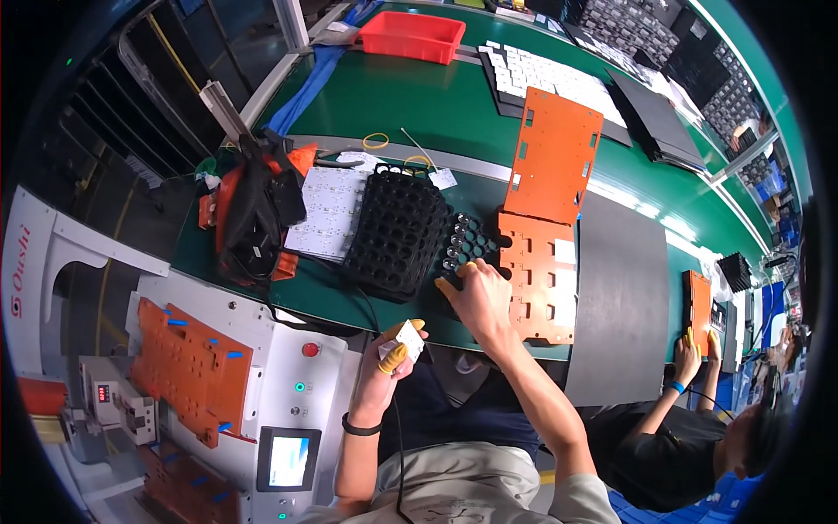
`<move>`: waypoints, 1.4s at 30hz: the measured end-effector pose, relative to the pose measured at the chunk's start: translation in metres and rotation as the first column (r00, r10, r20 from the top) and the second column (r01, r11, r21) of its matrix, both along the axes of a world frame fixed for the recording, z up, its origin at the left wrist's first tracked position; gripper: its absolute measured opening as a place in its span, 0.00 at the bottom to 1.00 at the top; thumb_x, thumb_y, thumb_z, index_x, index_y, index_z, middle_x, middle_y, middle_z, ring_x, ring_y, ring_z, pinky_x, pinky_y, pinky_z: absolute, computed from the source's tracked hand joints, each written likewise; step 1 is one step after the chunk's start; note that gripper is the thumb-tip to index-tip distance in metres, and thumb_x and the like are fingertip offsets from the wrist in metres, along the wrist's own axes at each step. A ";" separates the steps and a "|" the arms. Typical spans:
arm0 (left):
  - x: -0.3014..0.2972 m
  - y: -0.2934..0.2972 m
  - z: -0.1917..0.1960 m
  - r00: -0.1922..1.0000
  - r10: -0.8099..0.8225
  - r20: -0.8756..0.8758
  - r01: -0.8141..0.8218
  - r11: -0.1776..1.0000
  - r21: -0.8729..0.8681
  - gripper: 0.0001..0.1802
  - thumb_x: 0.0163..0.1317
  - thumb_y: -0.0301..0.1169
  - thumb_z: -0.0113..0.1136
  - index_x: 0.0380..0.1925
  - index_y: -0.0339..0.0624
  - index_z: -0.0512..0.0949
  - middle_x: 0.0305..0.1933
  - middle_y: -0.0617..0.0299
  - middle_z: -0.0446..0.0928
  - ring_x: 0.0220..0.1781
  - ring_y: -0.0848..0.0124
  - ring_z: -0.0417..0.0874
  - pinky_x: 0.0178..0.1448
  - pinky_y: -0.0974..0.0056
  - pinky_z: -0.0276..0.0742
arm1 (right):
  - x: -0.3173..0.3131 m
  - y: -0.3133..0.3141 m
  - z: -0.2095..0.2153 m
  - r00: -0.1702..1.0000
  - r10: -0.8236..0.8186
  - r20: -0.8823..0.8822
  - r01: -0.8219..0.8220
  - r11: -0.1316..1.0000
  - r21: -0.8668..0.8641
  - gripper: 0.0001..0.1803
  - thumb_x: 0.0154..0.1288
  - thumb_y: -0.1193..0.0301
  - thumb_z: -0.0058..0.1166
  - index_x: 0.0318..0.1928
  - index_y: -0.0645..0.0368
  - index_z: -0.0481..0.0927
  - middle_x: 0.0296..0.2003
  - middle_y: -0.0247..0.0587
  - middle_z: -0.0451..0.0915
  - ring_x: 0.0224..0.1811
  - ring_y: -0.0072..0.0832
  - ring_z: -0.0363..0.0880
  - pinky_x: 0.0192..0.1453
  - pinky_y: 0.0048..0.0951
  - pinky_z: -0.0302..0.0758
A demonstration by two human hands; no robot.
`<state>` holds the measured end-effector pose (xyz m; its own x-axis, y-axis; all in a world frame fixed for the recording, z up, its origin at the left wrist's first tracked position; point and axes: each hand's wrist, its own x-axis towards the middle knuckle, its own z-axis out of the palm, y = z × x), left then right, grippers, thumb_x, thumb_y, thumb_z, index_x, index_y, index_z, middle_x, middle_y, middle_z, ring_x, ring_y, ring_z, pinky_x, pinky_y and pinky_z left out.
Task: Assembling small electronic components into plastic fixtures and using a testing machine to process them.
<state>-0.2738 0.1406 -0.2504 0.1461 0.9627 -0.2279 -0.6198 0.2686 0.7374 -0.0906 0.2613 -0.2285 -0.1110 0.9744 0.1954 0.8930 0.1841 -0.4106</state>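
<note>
A small white block (403, 339) is pinched in the fingers of the left hand (390, 358), nearest the body. Just beyond, the right hand (478, 297) is laid with fingers curled on a small black tray (467, 240) (some pockets filled, others seemingly open). Farther on the green surface (419, 105), a red bin (412, 37) is seen, contents hidden.

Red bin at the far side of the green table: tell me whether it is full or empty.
Empty as far as visible: the red bin shows only its bare red floor and walls; nothing pokes above the rim.
</note>
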 end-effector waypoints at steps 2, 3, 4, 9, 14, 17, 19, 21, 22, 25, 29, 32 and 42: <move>-0.003 0.000 0.000 1.000 0.004 0.021 -0.004 1.000 -0.002 0.30 0.68 0.42 0.66 0.64 0.35 0.75 0.59 0.52 0.82 0.25 0.87 0.64 0.30 0.77 0.59 | -0.004 0.007 -0.006 1.000 -0.012 0.011 0.012 1.000 0.004 0.19 0.56 0.58 0.72 0.33 0.63 0.84 0.33 0.45 0.82 0.38 0.43 0.85 0.40 0.43 0.80; -0.004 -0.002 0.000 0.999 0.010 0.043 -0.009 1.000 -0.006 0.30 0.68 0.41 0.67 0.64 0.34 0.75 0.57 0.53 0.83 0.25 0.87 0.65 0.30 0.77 0.59 | -0.006 0.009 -0.008 0.999 -0.023 0.023 0.022 1.000 0.006 0.18 0.55 0.58 0.73 0.33 0.62 0.86 0.34 0.46 0.83 0.37 0.44 0.85 0.39 0.43 0.80; -0.005 -0.002 0.001 0.999 0.014 0.042 -0.014 1.000 -0.008 0.30 0.68 0.41 0.67 0.64 0.34 0.75 0.57 0.53 0.83 0.25 0.87 0.65 0.30 0.77 0.59 | -0.009 0.010 -0.008 1.000 -0.018 0.022 0.018 1.000 0.004 0.18 0.55 0.58 0.73 0.33 0.62 0.86 0.34 0.46 0.83 0.37 0.44 0.85 0.39 0.43 0.80; 0.003 0.001 0.000 0.999 0.041 0.000 -0.041 0.999 0.031 0.31 0.67 0.41 0.69 0.64 0.34 0.76 0.57 0.52 0.84 0.26 0.89 0.65 0.30 0.77 0.60 | -0.019 0.012 -0.003 0.990 -0.001 0.138 0.005 0.999 -0.034 0.18 0.56 0.57 0.71 0.32 0.61 0.86 0.34 0.49 0.85 0.35 0.46 0.86 0.39 0.44 0.80; 0.005 0.001 0.006 0.998 0.051 0.037 -0.053 0.996 0.069 0.33 0.64 0.40 0.72 0.65 0.36 0.75 0.61 0.48 0.82 0.28 0.90 0.65 0.29 0.78 0.59 | -0.015 0.019 0.011 0.998 0.012 0.065 0.003 0.976 -0.219 0.18 0.57 0.59 0.69 0.33 0.64 0.86 0.34 0.52 0.86 0.35 0.48 0.86 0.40 0.44 0.81; 0.006 0.002 0.015 0.997 0.041 0.068 -0.045 0.997 0.066 0.35 0.62 0.38 0.74 0.66 0.36 0.75 0.63 0.48 0.81 0.35 0.87 0.74 0.36 0.78 0.70 | 0.001 0.013 0.012 0.984 -0.008 -0.176 -0.044 0.956 -0.290 0.14 0.58 0.64 0.66 0.35 0.66 0.86 0.34 0.51 0.87 0.34 0.42 0.87 0.40 0.40 0.81; 0.009 0.002 0.026 0.996 0.092 0.000 -0.092 0.989 0.120 0.36 0.60 0.37 0.76 0.66 0.36 0.75 0.62 0.49 0.81 0.41 0.82 0.78 0.43 0.75 0.74 | 0.005 -0.004 0.018 0.751 -0.037 -0.659 -0.182 0.948 -0.261 0.11 0.56 0.71 0.67 0.40 0.62 0.87 0.26 0.38 0.84 0.29 0.26 0.84 0.35 0.31 0.79; 0.010 0.000 0.028 0.986 0.153 -0.065 -0.140 0.975 0.174 0.37 0.59 0.37 0.78 0.66 0.36 0.75 0.62 0.50 0.81 0.48 0.78 0.82 0.51 0.72 0.79 | 0.011 -0.028 0.035 0.561 0.061 -0.825 -0.414 0.884 -0.216 0.12 0.57 0.73 0.67 0.43 0.60 0.86 0.28 0.27 0.79 0.28 0.15 0.75 0.34 0.24 0.74; 0.010 0.000 0.029 0.981 0.176 -0.085 -0.154 0.964 0.219 0.38 0.57 0.36 0.79 0.65 0.35 0.75 0.60 0.52 0.82 0.54 0.74 0.82 0.58 0.69 0.78 | 0.017 -0.039 0.043 0.516 0.163 -0.841 -0.506 0.850 -0.146 0.13 0.58 0.73 0.68 0.44 0.59 0.86 0.29 0.24 0.73 0.27 0.14 0.70 0.33 0.22 0.71; 0.014 -0.002 0.035 0.961 0.226 -0.163 -0.168 0.936 0.308 0.38 0.54 0.36 0.81 0.64 0.36 0.76 0.58 0.56 0.83 0.55 0.73 0.82 0.60 0.68 0.76 | 0.024 -0.060 0.070 0.491 0.174 -0.854 -0.581 0.795 -0.172 0.13 0.57 0.76 0.67 0.44 0.64 0.84 0.32 0.26 0.71 0.30 0.13 0.70 0.35 0.17 0.69; 0.020 -0.006 0.039 0.880 0.313 -0.356 -0.155 0.900 0.408 0.37 0.50 0.37 0.84 0.60 0.39 0.81 0.55 0.64 0.85 0.30 0.87 0.66 0.35 0.78 0.65 | 0.031 -0.068 0.080 0.546 0.283 -0.789 -0.598 0.791 -0.131 0.18 0.59 0.74 0.69 0.50 0.61 0.86 0.28 0.27 0.69 0.25 0.16 0.67 0.30 0.23 0.65; 0.024 -0.008 0.042 0.830 0.373 -0.416 -0.152 0.867 0.474 0.36 0.49 0.36 0.84 0.59 0.41 0.82 0.54 0.67 0.86 0.25 0.87 0.54 0.29 0.77 0.53 | 0.037 -0.069 0.081 0.544 0.345 -0.765 -0.615 0.784 -0.084 0.18 0.60 0.74 0.69 0.51 0.62 0.85 0.28 0.29 0.68 0.25 0.18 0.67 0.30 0.23 0.66; 0.032 -0.012 0.066 0.567 0.516 -0.642 -0.001 0.780 0.626 0.33 0.50 0.32 0.82 0.58 0.38 0.81 0.56 0.61 0.86 0.34 0.83 0.77 0.32 0.75 0.67 | 0.048 -0.086 0.106 0.720 0.405 -0.564 -0.546 0.832 -0.100 0.19 0.61 0.73 0.69 0.52 0.65 0.84 0.28 0.34 0.65 0.26 0.24 0.65 0.29 0.28 0.62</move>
